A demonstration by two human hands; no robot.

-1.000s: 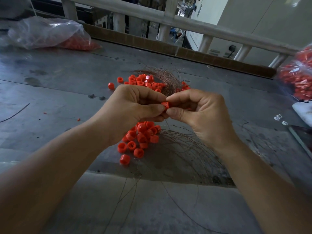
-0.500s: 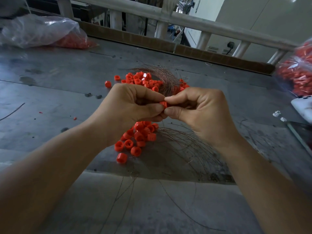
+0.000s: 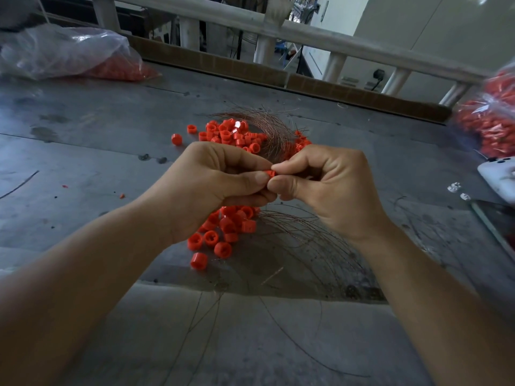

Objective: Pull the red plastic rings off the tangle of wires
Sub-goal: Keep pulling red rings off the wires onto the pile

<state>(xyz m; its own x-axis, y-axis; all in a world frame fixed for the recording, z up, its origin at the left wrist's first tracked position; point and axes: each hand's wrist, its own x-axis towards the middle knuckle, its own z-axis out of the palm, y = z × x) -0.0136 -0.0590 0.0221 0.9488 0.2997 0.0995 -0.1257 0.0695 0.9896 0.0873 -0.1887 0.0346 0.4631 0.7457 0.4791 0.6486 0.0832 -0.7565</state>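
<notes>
**Clerk:** Hands?

**Inspector:** One ring (image 3: 270, 173) is held up over the table (image 3: 83, 168). It is pinched from one side by thumb and forefinger of the left hand (image 3: 220, 188) and from the other by those of the right hand (image 3: 328, 190). The other fingers are curled in.

**Clerk:** Wires?

**Inspector:** The wires (image 3: 306, 243) are spread on the table under and beyond the hands. Whether one runs through the ring cannot be told.

**Clerk:** The rest?

**Inspector:** A near heap (image 3: 223, 232) of red rings is noted below the left hand, and a far heap (image 3: 231, 135) beyond it. A left bag (image 3: 64, 51) and a right bag (image 3: 490, 118) of red pieces are recorded at the table's edges.
</notes>
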